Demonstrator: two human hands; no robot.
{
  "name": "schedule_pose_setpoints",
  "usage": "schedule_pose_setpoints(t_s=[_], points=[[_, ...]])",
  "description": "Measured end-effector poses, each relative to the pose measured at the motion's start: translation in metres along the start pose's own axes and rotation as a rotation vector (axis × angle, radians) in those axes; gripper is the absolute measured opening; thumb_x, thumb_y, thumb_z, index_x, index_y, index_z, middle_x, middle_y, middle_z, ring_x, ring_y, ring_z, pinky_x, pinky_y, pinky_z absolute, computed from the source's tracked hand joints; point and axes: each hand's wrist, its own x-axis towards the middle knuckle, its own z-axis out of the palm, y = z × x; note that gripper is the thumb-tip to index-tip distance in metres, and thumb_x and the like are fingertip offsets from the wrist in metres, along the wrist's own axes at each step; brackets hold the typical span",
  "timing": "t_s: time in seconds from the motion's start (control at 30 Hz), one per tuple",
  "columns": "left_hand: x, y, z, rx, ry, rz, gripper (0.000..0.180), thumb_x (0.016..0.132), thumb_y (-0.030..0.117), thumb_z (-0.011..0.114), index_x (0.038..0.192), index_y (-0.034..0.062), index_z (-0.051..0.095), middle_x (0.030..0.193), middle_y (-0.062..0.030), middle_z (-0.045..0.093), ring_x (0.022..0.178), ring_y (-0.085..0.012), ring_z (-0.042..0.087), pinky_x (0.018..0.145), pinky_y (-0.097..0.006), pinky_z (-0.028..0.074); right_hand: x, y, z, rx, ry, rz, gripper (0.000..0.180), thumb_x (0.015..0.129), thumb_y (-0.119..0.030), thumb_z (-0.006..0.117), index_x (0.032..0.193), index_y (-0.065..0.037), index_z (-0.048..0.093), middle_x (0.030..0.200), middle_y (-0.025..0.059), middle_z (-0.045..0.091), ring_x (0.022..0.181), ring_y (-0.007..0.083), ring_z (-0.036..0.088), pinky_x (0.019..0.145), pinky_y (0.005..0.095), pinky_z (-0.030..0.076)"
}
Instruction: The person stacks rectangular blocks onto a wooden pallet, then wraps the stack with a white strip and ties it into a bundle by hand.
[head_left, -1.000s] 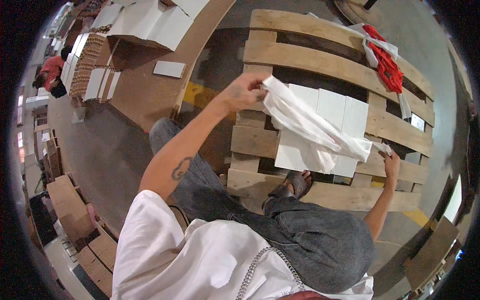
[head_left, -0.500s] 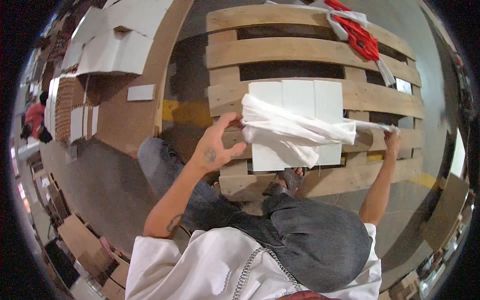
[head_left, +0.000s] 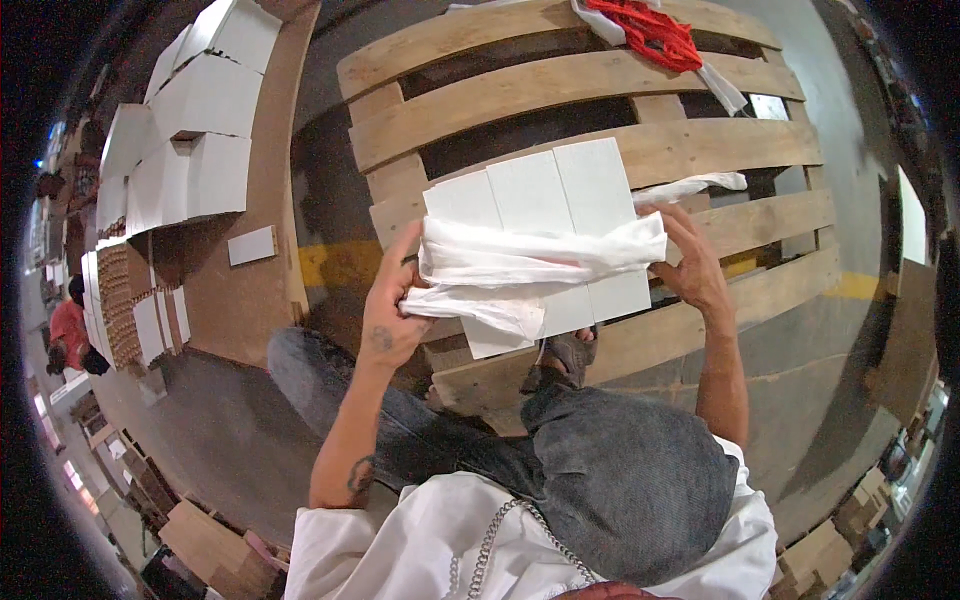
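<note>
A stack of flat white pieces (head_left: 533, 190), which look like cardboard, is wrapped across its middle by several turns of white cloth strip (head_left: 530, 250). At its left edge my left hand (head_left: 393, 305) is closed, the thumb against a loose cloth fold and the fingers partly hidden behind the stack. Round the right edge my right hand (head_left: 692, 262) is curled, with its fingertips hidden. One end of the strip runs out past my right hand over the pallet. The stack sits a little turned above the wooden pallet (head_left: 740, 145), near my foot.
Red and white cloth strips (head_left: 655, 35) lie on the far pallet boards. To the left, white boxes (head_left: 205, 150) stand on a brown board (head_left: 262, 290), with a small white piece (head_left: 252, 246) beside them. A person in red (head_left: 70, 335) is at far left.
My right hand has let go of the strip's outstretched end and come left to the stack's right edge. My left hand has closed on the left edge. The stack has turned slightly.
</note>
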Motion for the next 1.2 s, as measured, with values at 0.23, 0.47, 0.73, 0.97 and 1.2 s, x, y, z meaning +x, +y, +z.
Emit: schedule_pose_setpoints(t_s=[0.23,0.47,0.73,0.97,1.2], points=[[-0.01,-0.007,-0.011,0.224,-0.02,0.096,0.019,0.073,-0.003,0.061,0.091,0.0025,0.059,0.082,-0.0078,0.06,0.073,-0.0183,0.055,0.07,-0.027,0.043,0.024,-0.015,0.004,0.15,0.149,-0.007,0.024,0.074,0.008,0.063,0.096,0.0,0.063,0.093,0.0099,0.064,0.088,0.0244,0.062,0.076,0.0332,0.048],[-0.016,0.007,0.006,-0.203,0.058,-0.123,0.051,0.082,0.009,0.065,0.13,0.0039,0.05,0.095,-0.0075,0.065,0.089,-0.0212,0.06,0.084,-0.032,0.046,0.027,0.002,0.002,0.241,0.007,-0.011,0.041,0.076,0.004,0.065,0.114,-0.006,0.059,0.11,0.0119,0.062,0.104,0.0277,0.059,0.092,0.0371,0.045],[-0.017,-0.031,-0.008,0.17,-0.064,-0.076,0.052,0.088,0.017,0.06,0.135,-0.0001,0.044,0.132,-0.015,0.053,0.121,-0.0264,0.051,0.098,-0.036,0.042,0.025,0.114,0.06,-0.171,-0.357,0.095,0.05,0.079,-0.012,0.067,0.127,-0.007,0.052,0.123,0.0142,0.058,0.118,0.0337,0.051,0.098,0.0458,0.04],[-0.048,-0.147,-0.063,-0.597,0.454,-0.714,0.044,0.097,0.036,0.048,0.129,0.0059,0.049,0.123,-0.0114,0.054,0.114,-0.0288,0.054,0.091,-0.046,0.049,0.051,0.11,0.067,-0.49,-0.334,-0.114,0.033,0.08,-0.026,0.061,0.109,-0.009,0.063,0.105,0.0109,0.066,0.098,0.0317,0.062,0.081,0.044,0.048],[-0.034,-0.139,-0.076,-0.598,0.378,-0.863,0.038,0.098,0.039,0.048,0.112,0.0074,0.063,0.102,-0.0073,0.058,0.092,-0.0245,0.057,0.086,-0.04,0.048,0.076,0.104,0.089,-0.498,-0.304,0.021,0.029,0.08,-0.03,0.06,0.095,-0.008,0.068,0.091,0.0147,0.069,0.083,0.0342,0.066,0.068,0.0459,0.052]])
